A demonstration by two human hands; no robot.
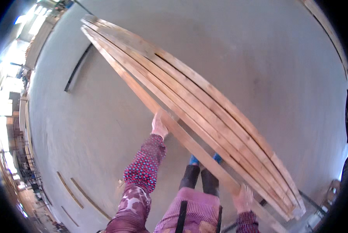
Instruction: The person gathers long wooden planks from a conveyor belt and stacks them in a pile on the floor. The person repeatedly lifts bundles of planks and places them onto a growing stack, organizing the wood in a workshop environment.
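Note:
A long wooden plank (193,147) runs slantwise in front of me, from the far left to the near right. My left hand (159,125) is closed round it about midway along, thumb side up. Toward its near end, my right hand (243,199) grips the same plank, fingers over its face. Just beyond lies a stack of several similar planks (216,112), side by side. At the far end the held plank comes close to the stack; a gap parts them near my hands. The undersides of both hands are hidden.
A dark bar (77,69) shows on the left beyond the planks, and another dark bar (312,202) pokes out at the stack's near right end. Thin wooden strips (89,198) lie on the grey floor (96,128) at lower left. My blue shoes (194,160) are beneath the plank.

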